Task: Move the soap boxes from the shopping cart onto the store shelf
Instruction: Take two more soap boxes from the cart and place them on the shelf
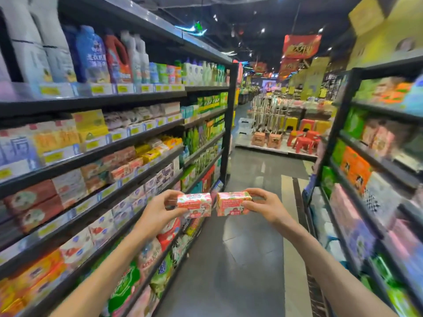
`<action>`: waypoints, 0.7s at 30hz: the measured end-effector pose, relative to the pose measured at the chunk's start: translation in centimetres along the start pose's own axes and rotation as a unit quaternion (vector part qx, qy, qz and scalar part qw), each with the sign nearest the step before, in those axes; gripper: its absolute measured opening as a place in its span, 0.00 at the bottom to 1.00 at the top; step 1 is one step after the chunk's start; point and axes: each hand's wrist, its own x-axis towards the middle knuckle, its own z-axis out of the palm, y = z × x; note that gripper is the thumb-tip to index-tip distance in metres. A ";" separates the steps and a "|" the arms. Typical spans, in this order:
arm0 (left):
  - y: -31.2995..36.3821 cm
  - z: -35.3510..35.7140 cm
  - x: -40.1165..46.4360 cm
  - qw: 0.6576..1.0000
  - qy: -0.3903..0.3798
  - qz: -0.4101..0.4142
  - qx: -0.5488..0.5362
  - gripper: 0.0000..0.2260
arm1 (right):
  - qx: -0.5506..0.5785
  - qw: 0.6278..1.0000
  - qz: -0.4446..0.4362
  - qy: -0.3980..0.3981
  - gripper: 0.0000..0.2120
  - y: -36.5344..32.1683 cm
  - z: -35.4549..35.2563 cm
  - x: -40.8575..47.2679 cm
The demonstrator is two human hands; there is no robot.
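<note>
Aisle runs straight ahead, dark floor (247, 259) between two racks. Left shelf (119, 143) is tall, black-framed, tiers packed with boxed soaps and bottles above; yellow price tags along each lip. Right shelf (366, 170) holds bagged and boxed goods, blurred. Red stools (303, 141) at the far end. No cart in view.

Both arms reach forward at mid-height, over the floor and just beside the left rack's lower tiers.

Left hand (160, 208) pinches the left box (194, 205) by its near end, thumb below, fingers curled over the top. Right hand (263, 205) grips the right box (232, 203) the same way at its outer end. The boxes sit side by side, near but apart, neither on a shelf yet.

Each box is pink and white with a printed face towards the camera. Long axes lie roughly level, left to right, end facing end; the left one tilts slightly.

Judgement on handling: small cardboard cartons, likely light and stiff, with a solid bar inside. Glossy print may be a little slick. Corners would crush under a hard squeeze. Holding across the short end, as here, leaves the far end free to slide in first.
</note>
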 end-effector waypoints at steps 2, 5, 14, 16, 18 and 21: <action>-0.8 -0.1 4.2 1.000 0.001 -0.002 0.007 0.17 | 0.000 1.000 -0.003 0.000 0.16 0.4 -0.3 3.9; -2.4 -0.1 9.4 1.000 0.010 -0.011 0.017 0.17 | 0.004 1.000 -0.011 0.000 0.15 1.3 -0.3 9.6; -8.1 -1.1 21.1 0.991 0.109 -0.046 0.062 0.17 | 0.023 0.994 -0.038 -0.100 0.16 5.6 2.2 28.2; -8.8 -1.5 22.7 0.986 0.144 -0.066 0.061 0.16 | 0.018 0.989 -0.053 -0.135 0.17 6.1 3.5 32.6; -9.0 -1.9 23.9 0.976 0.187 -0.092 0.061 0.16 | 0.011 0.981 -0.066 -0.180 0.18 6.2 5.1 36.8; -10.0 -3.4 24.8 0.959 0.242 -0.129 0.071 0.16 | 0.016 0.968 -0.081 -0.236 0.18 5.7 8.0 42.0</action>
